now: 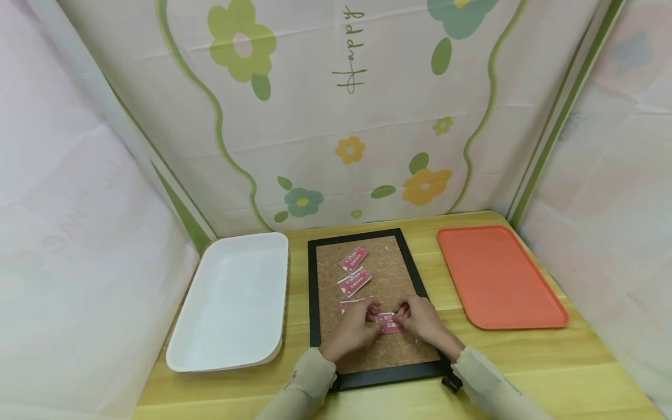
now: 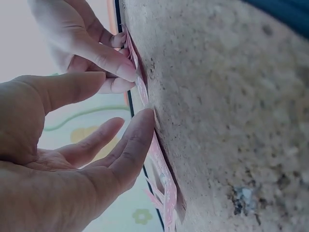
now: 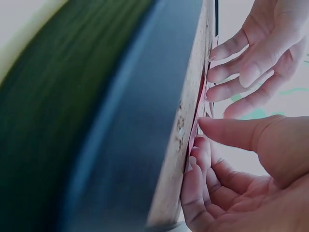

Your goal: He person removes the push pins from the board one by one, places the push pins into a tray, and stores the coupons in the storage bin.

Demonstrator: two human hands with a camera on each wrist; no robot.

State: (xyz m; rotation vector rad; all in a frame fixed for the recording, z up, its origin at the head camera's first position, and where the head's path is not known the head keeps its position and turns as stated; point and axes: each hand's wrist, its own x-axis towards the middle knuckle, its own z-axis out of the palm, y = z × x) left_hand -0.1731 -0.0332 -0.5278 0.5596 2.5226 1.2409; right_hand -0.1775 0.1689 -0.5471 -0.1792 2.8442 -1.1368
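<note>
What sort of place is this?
Likely a makeshift tabletop work booth: printed sheets behind and on both sides of a wood-grain table, with a framed cork board on it.

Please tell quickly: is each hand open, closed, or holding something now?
Left hand: open, next to a pink card.
Right hand: holding that pink card.
</note>
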